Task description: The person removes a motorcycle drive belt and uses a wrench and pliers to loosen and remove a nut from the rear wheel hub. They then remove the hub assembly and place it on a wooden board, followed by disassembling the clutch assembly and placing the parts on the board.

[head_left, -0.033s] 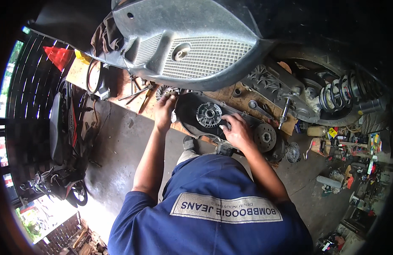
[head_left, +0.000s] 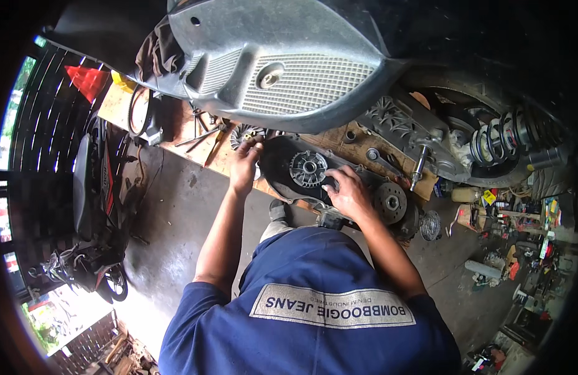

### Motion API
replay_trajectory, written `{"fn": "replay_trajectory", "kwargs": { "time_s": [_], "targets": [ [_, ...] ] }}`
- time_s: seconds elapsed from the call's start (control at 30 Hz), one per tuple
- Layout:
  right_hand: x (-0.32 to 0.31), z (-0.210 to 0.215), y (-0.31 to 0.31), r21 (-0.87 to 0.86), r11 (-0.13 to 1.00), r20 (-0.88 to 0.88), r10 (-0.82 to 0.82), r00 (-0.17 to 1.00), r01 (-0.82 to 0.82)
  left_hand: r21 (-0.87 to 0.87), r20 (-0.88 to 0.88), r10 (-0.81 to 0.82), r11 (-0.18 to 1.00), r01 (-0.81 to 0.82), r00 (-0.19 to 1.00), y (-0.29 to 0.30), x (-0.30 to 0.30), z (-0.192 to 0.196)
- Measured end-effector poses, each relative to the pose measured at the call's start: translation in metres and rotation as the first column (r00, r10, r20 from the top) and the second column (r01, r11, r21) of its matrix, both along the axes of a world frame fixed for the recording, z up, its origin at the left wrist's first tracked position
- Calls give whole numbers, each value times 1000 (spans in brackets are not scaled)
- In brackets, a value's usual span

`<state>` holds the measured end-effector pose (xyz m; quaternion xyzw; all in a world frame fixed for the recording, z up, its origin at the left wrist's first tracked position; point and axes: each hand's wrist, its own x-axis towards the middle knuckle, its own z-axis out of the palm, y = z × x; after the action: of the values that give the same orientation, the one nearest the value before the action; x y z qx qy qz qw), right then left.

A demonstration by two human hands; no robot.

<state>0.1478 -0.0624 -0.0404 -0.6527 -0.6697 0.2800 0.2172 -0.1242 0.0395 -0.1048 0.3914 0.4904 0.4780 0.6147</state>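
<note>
On the bench a dark cover casing (head_left: 274,164) lies with its hollow side up, and a round, ribbed metal pulley part (head_left: 309,169) sits inside it. My left hand (head_left: 244,167) is at the casing's left edge, beside a finned fan disc (head_left: 241,134). Its fingers are pinched together around something too small to name. At the right side of the pulley part is my right hand (head_left: 350,195), with fingers curled and thumb drawn in. A small dark thing may be between them, but its kind is hidden. A drilled round metal plate (head_left: 390,202) lies to its right.
Overhead hangs a grey scooter panel (head_left: 301,81), close above the bench. Screwdrivers and other hand tools (head_left: 215,145) lie at left, a ring spanner (head_left: 384,160) at right. Beyond it are an engine case, a coil spring (head_left: 489,139) and a wheel. A motorcycle (head_left: 89,187) stands far left.
My left hand has turned slightly and its fingers have shifted, showing more of the fan disc. The right hand has stayed almost still beside the pulley part.
</note>
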Motion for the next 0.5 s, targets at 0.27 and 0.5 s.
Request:
{"fn": "replay_trajectory", "kwargs": {
  "time_s": [0.27,0.5],
  "targets": [
    [-12,0,12,-89,990,87,114,990,-106,220,-327,53,975,21,943,-16,16,2],
    [-5,-14,11,-81,991,50,109,993,-105,301,-540,131,953,45,831,-24,21,4]
  ]
}}
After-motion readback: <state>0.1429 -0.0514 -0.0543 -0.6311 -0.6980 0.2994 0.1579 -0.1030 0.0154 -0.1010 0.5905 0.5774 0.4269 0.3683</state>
